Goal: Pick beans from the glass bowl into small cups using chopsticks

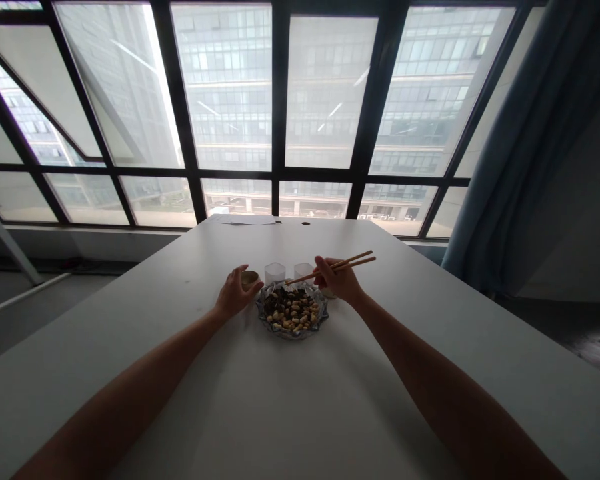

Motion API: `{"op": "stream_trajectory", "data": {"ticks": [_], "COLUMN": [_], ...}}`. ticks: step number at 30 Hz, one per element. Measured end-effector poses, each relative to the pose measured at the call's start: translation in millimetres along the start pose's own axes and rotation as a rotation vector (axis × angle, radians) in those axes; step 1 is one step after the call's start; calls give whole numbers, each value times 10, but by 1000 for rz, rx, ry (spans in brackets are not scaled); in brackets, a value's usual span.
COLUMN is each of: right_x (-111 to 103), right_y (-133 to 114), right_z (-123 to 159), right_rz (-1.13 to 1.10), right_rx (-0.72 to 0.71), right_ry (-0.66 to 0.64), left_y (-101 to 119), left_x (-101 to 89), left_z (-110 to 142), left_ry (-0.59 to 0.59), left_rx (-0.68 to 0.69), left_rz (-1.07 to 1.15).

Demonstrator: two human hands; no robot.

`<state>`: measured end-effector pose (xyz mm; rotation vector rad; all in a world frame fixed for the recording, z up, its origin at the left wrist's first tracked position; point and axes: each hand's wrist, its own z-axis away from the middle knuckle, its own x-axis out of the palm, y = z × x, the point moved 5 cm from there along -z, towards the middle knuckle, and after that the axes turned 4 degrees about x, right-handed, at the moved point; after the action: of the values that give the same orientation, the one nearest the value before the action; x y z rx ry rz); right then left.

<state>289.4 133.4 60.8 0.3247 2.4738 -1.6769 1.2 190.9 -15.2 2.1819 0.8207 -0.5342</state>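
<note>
A clear glass bowl with a scalloped rim [263,319] stands on the table, full of what look like peanuts [300,315] and darker pieces, perhaps seeds [279,300]. To its left, my left hand [234,293] grips a small brownish bowl [251,278] between thumb and fingers. My right hand [337,279] holds a pair of wooden chopsticks [357,261] over the glass bowl's far right side. Their tips reach the bowl's far edge; whether they pinch anything is too small to tell. Part of another small pale container [329,294] shows beneath my right hand.
Two translucent white cups [275,272] stand just behind the glass bowl. Sheets of paper [243,219] lie at the far edge of the white table [290,400], near two dark round holes. Beyond are large windows; a blue curtain [505,167] hangs at right.
</note>
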Motion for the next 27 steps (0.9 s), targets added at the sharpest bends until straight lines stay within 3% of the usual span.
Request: {"op": "stream_trajectory", "data": {"ticks": [4,6,12,16,23,27], "right_x": [-149,-187,-137,-101,-351,-548], "right_y": [215,243,78,57,40,-19], "right_z": [-71,-72,-48,-41,-109,-136], "right_rz": [-282,-309,-117,-79,-86,-120], "right_rx": [366,410,107,48,68,24], "right_ry": [185,223,138,100,252,338], "left_y": [-66,-64,97,153,-1,-162], "left_x": [21,-2,-90,-84,-74,-81], "left_z": [1,1,9,19,6,-125], "left_ry": [-6,2,28,13,-5,-120], "left_rx": [-26,-33,81,109,-112,-257], "left_rz": [53,58,29,29,95,80]}}
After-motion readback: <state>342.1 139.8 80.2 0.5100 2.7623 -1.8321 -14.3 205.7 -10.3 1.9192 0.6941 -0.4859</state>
